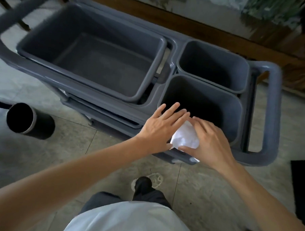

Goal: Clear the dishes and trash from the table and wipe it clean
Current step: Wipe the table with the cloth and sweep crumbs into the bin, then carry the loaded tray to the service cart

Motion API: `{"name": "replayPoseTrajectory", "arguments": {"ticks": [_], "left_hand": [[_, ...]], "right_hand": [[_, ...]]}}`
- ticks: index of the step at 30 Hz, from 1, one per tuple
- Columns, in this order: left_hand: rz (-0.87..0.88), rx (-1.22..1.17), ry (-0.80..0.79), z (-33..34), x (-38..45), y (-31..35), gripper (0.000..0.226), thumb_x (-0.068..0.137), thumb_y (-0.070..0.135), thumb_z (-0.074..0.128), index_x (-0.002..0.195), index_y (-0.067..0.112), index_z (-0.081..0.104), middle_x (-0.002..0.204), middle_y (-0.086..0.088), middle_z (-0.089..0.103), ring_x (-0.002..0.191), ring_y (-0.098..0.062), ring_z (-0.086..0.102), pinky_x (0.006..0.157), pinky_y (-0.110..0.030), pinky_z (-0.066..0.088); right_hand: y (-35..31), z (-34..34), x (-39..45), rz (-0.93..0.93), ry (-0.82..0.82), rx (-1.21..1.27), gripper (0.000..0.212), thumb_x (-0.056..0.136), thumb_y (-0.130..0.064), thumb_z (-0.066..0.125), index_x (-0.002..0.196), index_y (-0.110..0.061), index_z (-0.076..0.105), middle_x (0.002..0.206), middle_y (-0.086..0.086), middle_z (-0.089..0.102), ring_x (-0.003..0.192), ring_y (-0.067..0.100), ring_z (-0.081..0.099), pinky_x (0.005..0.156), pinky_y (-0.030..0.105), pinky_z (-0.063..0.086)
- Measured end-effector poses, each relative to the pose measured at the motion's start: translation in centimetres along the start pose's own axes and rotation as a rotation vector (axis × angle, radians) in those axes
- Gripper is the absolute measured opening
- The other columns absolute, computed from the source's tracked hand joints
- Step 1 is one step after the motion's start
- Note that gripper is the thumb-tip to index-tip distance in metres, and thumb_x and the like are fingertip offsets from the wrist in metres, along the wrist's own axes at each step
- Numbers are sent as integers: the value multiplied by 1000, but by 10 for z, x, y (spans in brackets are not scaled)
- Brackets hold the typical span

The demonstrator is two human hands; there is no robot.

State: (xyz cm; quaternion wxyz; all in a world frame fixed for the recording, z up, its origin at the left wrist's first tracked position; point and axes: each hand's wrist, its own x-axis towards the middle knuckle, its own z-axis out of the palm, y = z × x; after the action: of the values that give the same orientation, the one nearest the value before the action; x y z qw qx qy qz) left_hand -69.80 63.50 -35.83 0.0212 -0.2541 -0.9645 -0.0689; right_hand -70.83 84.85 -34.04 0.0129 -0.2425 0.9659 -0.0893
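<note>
An eating place, likely a restaurant or canteen: a grey plastic clearing cart (269, 119) carries a big dish tub (91, 64) and two deep bins (214, 65), standing on a tiled floor (43, 154) beside wooden furniture (186, 21).

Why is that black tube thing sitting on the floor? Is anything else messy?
The black tube lies tipped on its side on the floor, left of the grey cart; that looks out of place. Otherwise nothing stands out: both hands hold crumpled white paper over the nearest bin.

Grey cart (271, 119) — tub (91, 61), two bins (235, 108).
</note>
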Motion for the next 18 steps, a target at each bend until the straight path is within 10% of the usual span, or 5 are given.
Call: {"name": "replayPoseTrajectory", "arguments": {"ticks": [10,18], "left_hand": [[-459,79,178,-90,-204,-118,120,72,75,65,163,30,2,172,3,-5,157,-29,-15,126,-57,0],[-907,149,278,-142,-411,-166,113,75,81,60,162,41,0,172,6,-10,156,-27,-21,125,-56,-5]], "right_hand": [[-200,-36,58,-361,112,90,100,79,-84,54,161,-32,30,173,2,14,160,24,12,126,53,25],[-400,-10,94,-714,65,212,102,78,-87,50,163,-36,23,174,0,9,160,24,5,126,56,21]]}}
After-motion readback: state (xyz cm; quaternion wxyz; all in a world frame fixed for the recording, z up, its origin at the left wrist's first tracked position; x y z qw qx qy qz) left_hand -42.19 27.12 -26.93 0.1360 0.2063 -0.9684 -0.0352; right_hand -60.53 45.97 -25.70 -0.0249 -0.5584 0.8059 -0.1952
